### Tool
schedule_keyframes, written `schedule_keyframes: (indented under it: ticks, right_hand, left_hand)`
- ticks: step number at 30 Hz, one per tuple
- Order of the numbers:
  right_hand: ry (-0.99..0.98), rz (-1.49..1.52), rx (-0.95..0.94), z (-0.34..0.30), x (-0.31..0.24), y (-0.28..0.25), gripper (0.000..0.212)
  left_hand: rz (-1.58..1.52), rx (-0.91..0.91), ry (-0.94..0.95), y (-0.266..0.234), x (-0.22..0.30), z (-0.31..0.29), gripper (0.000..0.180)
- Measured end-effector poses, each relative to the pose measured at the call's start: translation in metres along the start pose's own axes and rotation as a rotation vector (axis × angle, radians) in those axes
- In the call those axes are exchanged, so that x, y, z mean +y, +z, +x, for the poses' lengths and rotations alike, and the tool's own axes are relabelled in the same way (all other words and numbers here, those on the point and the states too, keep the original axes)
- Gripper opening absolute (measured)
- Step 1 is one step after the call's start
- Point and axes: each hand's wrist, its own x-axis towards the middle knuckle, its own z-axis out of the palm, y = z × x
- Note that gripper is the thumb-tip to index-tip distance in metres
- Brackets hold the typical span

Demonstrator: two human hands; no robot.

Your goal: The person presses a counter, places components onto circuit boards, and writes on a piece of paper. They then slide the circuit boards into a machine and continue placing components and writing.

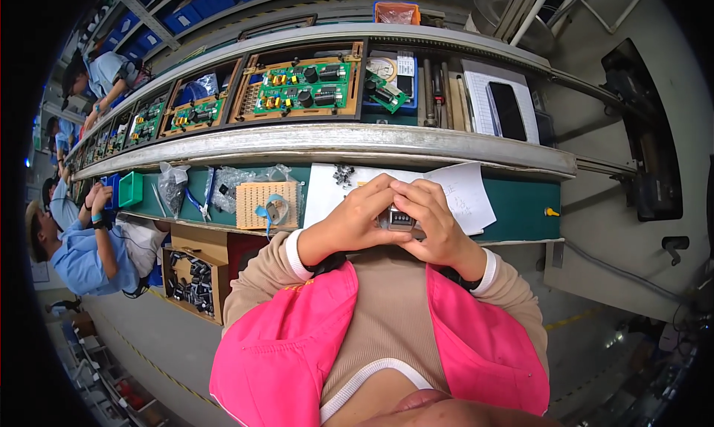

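Left hand and right hand together grip a small metal counter near white paper, apparently a handling step whose next move would call for a steady hold, with small black parts just beyond the left hand.

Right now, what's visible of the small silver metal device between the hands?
The small silver metal-looking device seems boxy, its black window turned into view and showing a row of pale digits. The left hand and right hand clasp its sides near the green bench; much is hidden.
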Motion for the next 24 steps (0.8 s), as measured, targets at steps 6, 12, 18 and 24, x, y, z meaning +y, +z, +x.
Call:
schedule_keyframes:
  ticks: [6,12,18,24]
  right_hand:
    - [0.239,0.102,-0.006,-0.002,-0.007,-0.003,0.070]
    - [0.521,0.060,0.226,-0.054,0.012,-0.028,0.065]
    - [0.689,-0.559,0.252,-0.127,0.043,-0.099,0.065]
    - [0.865,-0.514,0.240,-0.135,0.046,-0.098,0.067]
  left_hand:
    - [-0.082,0.086,0.060,0.009,0.003,0.007,0.052]
    - [0.052,0.095,-0.049,-0.030,-0.020,-0.016,0.047]
    - [0.864,0.645,-0.250,-0.147,-0.094,-0.066,0.035]
    - [0.988,0.540,-0.366,-0.183,-0.158,-0.073,0.030]
